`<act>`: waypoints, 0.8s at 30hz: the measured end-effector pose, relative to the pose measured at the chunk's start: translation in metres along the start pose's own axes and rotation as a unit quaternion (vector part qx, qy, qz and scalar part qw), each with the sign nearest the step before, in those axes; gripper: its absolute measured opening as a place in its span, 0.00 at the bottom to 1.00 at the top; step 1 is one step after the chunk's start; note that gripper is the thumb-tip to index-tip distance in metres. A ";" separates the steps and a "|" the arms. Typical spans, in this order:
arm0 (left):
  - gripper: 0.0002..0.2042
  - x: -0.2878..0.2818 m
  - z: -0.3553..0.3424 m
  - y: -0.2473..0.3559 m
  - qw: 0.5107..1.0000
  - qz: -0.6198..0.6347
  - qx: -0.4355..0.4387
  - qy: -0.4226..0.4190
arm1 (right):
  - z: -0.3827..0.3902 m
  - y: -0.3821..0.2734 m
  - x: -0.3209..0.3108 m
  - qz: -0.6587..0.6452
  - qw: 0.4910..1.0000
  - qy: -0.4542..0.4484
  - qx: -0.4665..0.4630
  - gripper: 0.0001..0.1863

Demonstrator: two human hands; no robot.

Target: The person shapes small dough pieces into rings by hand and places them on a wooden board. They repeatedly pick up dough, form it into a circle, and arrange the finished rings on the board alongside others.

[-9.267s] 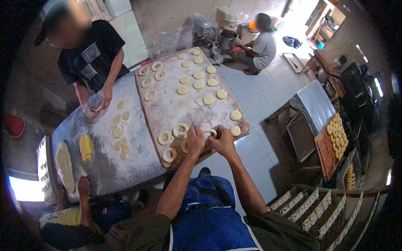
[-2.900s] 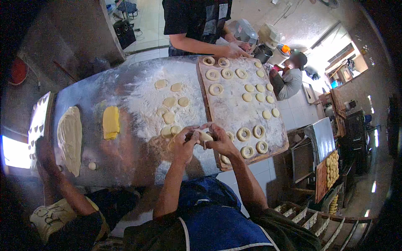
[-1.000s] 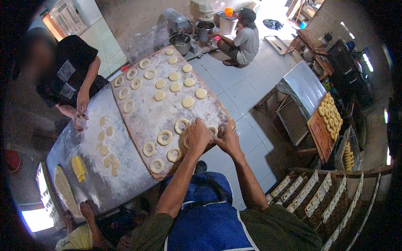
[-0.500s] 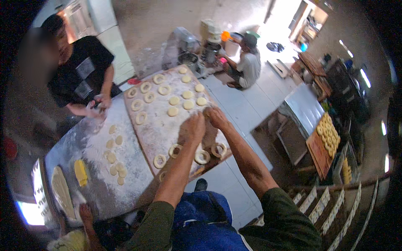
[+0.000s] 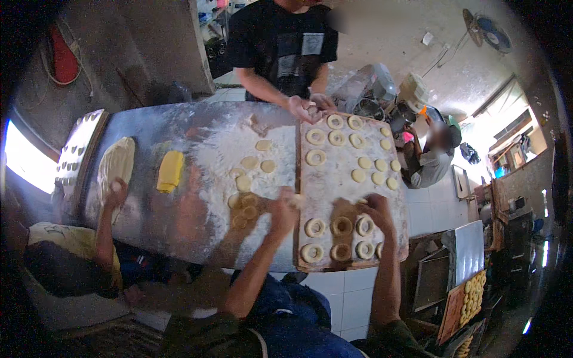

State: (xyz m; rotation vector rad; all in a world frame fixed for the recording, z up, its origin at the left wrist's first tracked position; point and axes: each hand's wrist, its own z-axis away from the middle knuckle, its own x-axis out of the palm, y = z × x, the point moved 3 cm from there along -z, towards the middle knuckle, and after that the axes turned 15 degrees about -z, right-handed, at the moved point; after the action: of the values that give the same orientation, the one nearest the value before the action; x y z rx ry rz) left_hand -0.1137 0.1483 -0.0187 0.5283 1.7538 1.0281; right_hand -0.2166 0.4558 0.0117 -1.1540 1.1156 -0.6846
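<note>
My left hand (image 5: 284, 212) hovers over the left edge of the floured wooden board (image 5: 328, 191). Motion smears its fingers, and a pale patch shows at their tips. My right hand (image 5: 378, 212) is above the right part of the board, fingers bent together around a small pale piece of dough (image 5: 362, 201). Below the hands lie rows of dough rings (image 5: 315, 227), some in shadow. More rings (image 5: 336, 138) sit at the board's far left, and small flat dough discs (image 5: 378, 178) at its far right.
Left of the board, a floured metal table (image 5: 197, 227) bears dough discs (image 5: 243, 182), a yellow block (image 5: 171, 171) and a dough slab (image 5: 117, 158) under another person's hand (image 5: 117, 192). Across stands a person with floury hands (image 5: 311, 109). A rack of rings (image 5: 473, 298) stands at right.
My view has swung left, bringing more of the metal table into sight. My hands, close together at the board's right edge before, are now apart, the left one at the board's left edge.
</note>
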 end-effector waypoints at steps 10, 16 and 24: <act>0.18 -0.126 0.003 -0.065 0.965 -0.216 0.007 0.149 | -0.125 -0.030 0.272 0.253 0.955 0.015 -0.157 0.15; 0.17 -0.092 -0.012 -0.058 0.997 0.027 -0.004 0.077 | -0.076 -0.039 0.250 -0.135 0.985 -0.057 0.089 0.14; 0.13 -0.065 -0.004 -0.030 0.947 0.280 -0.088 -0.127 | -0.008 -0.088 0.237 -0.206 0.978 0.019 0.000 0.15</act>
State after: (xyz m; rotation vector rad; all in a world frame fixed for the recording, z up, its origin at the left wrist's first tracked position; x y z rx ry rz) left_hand -0.0877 0.0825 -0.0079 1.0315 1.2888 1.4202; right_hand -0.1337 0.2175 0.0177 -1.3948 0.9128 -1.0278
